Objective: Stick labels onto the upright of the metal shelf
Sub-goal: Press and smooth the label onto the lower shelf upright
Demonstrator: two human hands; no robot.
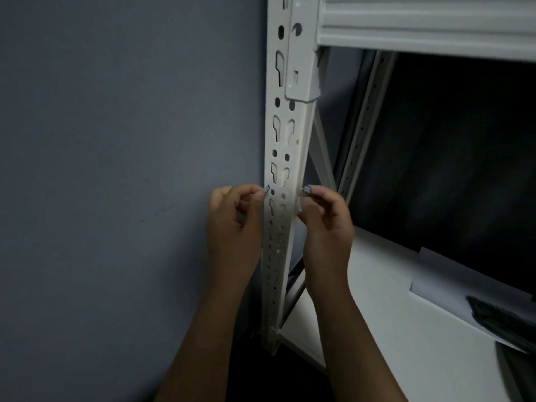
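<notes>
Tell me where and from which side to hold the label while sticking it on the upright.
Pinch the label at its two ends, one hand from each side of the upright. It spans the narrow perforated face, so only its ends stick out clear of the metal.

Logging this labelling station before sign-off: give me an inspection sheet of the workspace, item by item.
Surface: white shelf board at lower right, bare where it shows.
Job's things: white perforated metal upright with keyhole slots; a near-transparent label strip appears stretched across its front, hard to make out.
Clutter: sheet of white paper on the shelf board, with a dark object, blurred, on top of it.
Grippers: left hand pinches the strip's left end; right hand pinches the right end, fingers beside the upright's edge.
Cables: nothing seen.
Surroundings: grey-blue wall on the left; white ribbed shelf beam above; dark space behind the shelf.
</notes>
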